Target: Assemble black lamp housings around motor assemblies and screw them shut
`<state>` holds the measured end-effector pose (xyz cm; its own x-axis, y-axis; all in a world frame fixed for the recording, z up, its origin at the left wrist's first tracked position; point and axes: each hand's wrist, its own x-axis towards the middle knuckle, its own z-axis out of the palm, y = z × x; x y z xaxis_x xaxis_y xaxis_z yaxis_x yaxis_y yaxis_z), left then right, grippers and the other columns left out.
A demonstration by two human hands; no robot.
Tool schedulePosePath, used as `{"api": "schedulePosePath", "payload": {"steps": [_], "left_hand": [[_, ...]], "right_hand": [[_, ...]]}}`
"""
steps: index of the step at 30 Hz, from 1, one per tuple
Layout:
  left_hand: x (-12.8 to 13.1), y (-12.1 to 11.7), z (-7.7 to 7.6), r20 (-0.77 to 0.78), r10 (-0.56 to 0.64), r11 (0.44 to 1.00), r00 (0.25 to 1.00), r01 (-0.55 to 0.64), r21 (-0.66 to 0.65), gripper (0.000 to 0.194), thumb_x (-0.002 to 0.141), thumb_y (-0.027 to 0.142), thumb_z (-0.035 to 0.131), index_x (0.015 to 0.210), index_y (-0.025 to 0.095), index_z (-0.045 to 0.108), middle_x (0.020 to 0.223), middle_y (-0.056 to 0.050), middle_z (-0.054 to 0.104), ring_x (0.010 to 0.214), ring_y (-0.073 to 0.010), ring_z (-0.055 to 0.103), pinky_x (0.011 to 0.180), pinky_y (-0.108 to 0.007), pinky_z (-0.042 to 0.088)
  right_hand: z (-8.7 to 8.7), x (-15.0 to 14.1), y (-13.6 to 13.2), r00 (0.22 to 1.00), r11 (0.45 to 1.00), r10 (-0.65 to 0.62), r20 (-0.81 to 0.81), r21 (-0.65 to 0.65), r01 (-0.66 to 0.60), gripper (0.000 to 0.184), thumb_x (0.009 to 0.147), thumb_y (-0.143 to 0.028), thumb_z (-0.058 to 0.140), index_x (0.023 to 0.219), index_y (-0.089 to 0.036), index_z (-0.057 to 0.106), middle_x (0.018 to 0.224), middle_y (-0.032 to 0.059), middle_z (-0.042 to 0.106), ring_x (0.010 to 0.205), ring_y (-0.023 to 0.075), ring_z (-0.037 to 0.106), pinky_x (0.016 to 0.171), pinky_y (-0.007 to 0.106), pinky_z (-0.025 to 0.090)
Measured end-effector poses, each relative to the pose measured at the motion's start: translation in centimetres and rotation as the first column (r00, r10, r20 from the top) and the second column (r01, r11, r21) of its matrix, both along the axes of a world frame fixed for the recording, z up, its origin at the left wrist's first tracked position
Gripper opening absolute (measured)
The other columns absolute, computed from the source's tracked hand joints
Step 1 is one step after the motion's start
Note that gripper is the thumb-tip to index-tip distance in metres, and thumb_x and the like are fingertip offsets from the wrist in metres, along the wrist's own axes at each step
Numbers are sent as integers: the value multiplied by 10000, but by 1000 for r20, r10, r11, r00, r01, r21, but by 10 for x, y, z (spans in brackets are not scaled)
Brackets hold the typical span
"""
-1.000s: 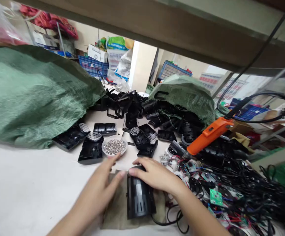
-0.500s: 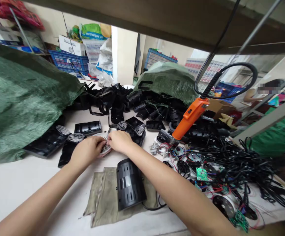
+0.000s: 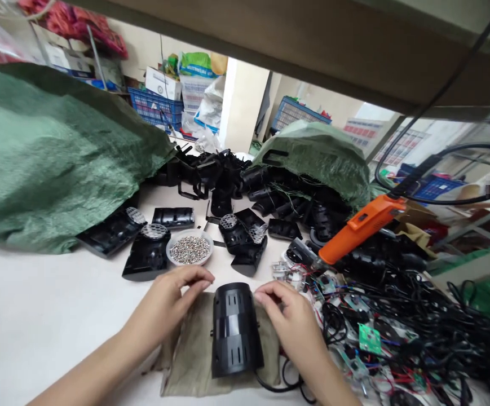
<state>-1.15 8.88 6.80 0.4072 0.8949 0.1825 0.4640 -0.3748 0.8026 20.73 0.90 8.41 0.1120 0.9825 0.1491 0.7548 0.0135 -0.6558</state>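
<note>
A black slotted cylindrical housing (image 3: 237,330) lies on a folded olive cloth (image 3: 189,361), and a black cord runs from its lower end. At its upper left is my left hand (image 3: 181,293), thumb and fingertips drawn together in a pinch. My right hand (image 3: 289,310) is pinched too, its fingertips close to the housing's upper right side. Whatever either pinch holds is too small to make out. Just beyond the left hand stands a round white bowl (image 3: 170,254) full of small metal screws (image 3: 190,249).
An orange electric screwdriver (image 3: 361,228) hangs at the right over tangled cables and a green circuit board (image 3: 369,338). Black half-shells (image 3: 147,256) lie around the bowl. Green woven sacking (image 3: 58,152) bulges at the left. A shelf (image 3: 312,45) crosses overhead.
Both hands have left the bowl of screws and come back toward me, one to each side of the black housing. The view has shifted, so the scene sits farther right.
</note>
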Motion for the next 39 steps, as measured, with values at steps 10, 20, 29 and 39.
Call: {"api": "schedulePosePath", "payload": {"steps": [10,20,29,39], "left_hand": [[3,-20,-2,182,70,962,981,-18,-274,149,816,291,531,776,195,638,721,-4,670,714,-193,624,655,-262,456],[11,-39,-15,249,97,948,964,-14,-318,147,820,281,536,800,193,653,825,-41,713,801,-216,649,738,-301,481],[-4,-31,-12,69,68,979,995,-53,-197,152,800,205,543,729,228,675,769,-28,684,777,-237,613,728,-322,428],[-8,-27,-9,321,217,883,922,-46,-466,211,771,358,559,778,175,663,666,-23,661,644,-189,614,625,-298,484]], "right_hand": [[-23,-18,-16,970,959,93,223,244,-147,274,950,-286,394,1056,-197,631,931,72,655,884,213,612,783,348,470],[-42,-3,-32,944,965,211,253,98,-242,451,942,-329,412,1390,-279,404,1307,74,534,1206,192,523,960,295,483],[-47,0,-32,954,966,215,211,97,-239,467,934,-306,431,1398,-288,388,1340,62,513,1231,192,506,981,285,469],[-17,0,-16,935,955,230,270,119,-270,345,943,-337,401,1246,-255,544,1212,51,613,1103,179,597,889,256,509]]}}
